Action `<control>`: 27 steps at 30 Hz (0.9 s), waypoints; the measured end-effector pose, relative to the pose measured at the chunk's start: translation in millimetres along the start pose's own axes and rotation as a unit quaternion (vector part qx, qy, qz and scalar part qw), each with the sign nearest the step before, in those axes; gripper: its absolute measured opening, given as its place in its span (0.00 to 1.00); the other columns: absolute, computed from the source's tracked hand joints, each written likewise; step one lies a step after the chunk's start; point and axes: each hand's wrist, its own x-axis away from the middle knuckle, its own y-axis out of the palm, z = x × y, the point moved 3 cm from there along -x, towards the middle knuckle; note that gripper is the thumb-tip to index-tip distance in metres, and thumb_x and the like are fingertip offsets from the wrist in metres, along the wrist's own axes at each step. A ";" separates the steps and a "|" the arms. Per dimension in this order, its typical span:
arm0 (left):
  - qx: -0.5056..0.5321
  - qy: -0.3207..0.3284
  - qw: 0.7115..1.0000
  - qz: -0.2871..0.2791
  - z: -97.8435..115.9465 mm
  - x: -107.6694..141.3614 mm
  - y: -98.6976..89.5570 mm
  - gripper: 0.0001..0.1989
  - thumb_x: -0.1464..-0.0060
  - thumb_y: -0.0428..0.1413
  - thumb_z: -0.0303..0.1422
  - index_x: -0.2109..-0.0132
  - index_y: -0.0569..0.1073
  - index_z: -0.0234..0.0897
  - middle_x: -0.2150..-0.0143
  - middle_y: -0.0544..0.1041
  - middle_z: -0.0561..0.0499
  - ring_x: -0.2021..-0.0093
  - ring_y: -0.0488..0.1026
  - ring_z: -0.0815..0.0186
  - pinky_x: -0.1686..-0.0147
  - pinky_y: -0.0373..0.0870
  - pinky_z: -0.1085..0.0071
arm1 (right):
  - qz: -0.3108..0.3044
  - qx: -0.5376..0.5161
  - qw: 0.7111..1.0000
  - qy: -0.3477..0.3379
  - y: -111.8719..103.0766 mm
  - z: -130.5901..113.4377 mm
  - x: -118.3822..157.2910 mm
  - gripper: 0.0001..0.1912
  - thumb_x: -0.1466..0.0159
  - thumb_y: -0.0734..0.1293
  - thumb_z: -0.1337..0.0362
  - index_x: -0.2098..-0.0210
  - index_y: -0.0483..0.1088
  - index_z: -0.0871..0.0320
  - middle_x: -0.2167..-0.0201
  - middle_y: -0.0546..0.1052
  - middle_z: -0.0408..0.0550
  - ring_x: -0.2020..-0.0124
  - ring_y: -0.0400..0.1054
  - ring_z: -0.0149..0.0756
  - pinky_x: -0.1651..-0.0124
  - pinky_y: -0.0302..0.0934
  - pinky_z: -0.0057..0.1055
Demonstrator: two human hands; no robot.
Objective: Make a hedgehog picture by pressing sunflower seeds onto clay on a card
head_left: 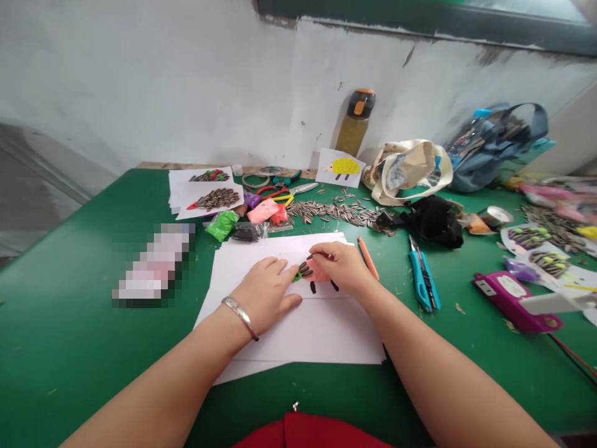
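White paper sheets (308, 336) lie stacked on the green table. On the top card is a pink clay shape (318, 271) with black legs, a green bit at its left end and a few sunflower seeds (305, 270) on its left part. My left hand (265, 292), with a silver bracelet, lies spread on the paper, fingertips by the green bit. My right hand (340, 264) is over the shape's right side, thumb and index finger pinched at its top edge on a dark seed.
Loose seeds (345, 211), clay packets (221, 225) and pliers (280, 193) lie behind the paper. A blue cutter (422, 277) and purple glue-gun-like tool (513, 302) are right. A blurred phone-like object (156, 264) is left; a bottle (355, 124) stands at the wall.
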 end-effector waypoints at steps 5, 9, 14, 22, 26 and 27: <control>-0.008 -0.006 1.000 0.006 -0.1 -0.4 2.9 0.22 0.43 0.56 0.39 0.45 0.68 0.32 0.51 0.72 0.40 0.48 0.66 0.52 0.46 0.63 0.54 | -0.017 0.020 1.000 -0.017 -1.5 -4.6 -0.6 0.12 0.40 0.61 0.66 0.67 0.77 0.53 0.66 0.80 0.44 0.65 0.72 0.35 0.62 0.63 0.29; -0.009 -0.007 1.000 0.014 0.2 -0.3 3.4 0.23 0.43 0.56 0.39 0.44 0.68 0.32 0.51 0.72 0.40 0.48 0.66 0.51 0.47 0.63 0.54 | -0.029 0.029 0.999 -0.019 -1.6 -8.6 -0.6 0.12 0.40 0.61 0.67 0.67 0.77 0.54 0.68 0.80 0.44 0.67 0.71 0.34 0.64 0.62 0.28; -0.012 -0.013 1.000 0.013 1.6 -0.3 3.6 0.24 0.43 0.56 0.40 0.43 0.68 0.33 0.51 0.72 0.40 0.48 0.66 0.52 0.47 0.64 0.54 | -0.019 0.083 0.996 -0.037 -1.3 -13.5 -0.3 0.12 0.40 0.61 0.68 0.66 0.77 0.54 0.68 0.79 0.45 0.68 0.69 0.34 0.66 0.58 0.28; -0.017 -0.021 1.000 0.008 1.7 -0.1 4.3 0.25 0.43 0.56 0.42 0.42 0.67 0.34 0.50 0.72 0.40 0.48 0.66 0.52 0.46 0.63 0.55 | -0.035 0.138 0.987 -0.077 2.4 -16.0 -1.5 0.12 0.39 0.61 0.70 0.70 0.76 0.55 0.73 0.77 0.44 0.67 0.66 0.35 0.62 0.54 0.29; -0.013 -0.024 1.000 0.008 2.4 1.0 4.7 0.26 0.43 0.56 0.42 0.41 0.67 0.35 0.49 0.72 0.41 0.48 0.66 0.53 0.47 0.63 0.55 | -0.013 0.146 0.984 -0.098 4.9 -11.2 -1.1 0.11 0.38 0.62 0.69 0.68 0.78 0.55 0.71 0.78 0.46 0.65 0.66 0.36 0.58 0.55 0.31; -0.012 -0.024 1.000 0.010 2.5 1.3 4.6 0.26 0.43 0.56 0.42 0.41 0.67 0.35 0.49 0.72 0.41 0.48 0.66 0.53 0.47 0.63 0.55 | -0.009 0.147 0.984 -0.096 5.2 -9.8 -1.0 0.11 0.37 0.62 0.69 0.67 0.78 0.55 0.70 0.78 0.47 0.64 0.66 0.37 0.58 0.55 0.31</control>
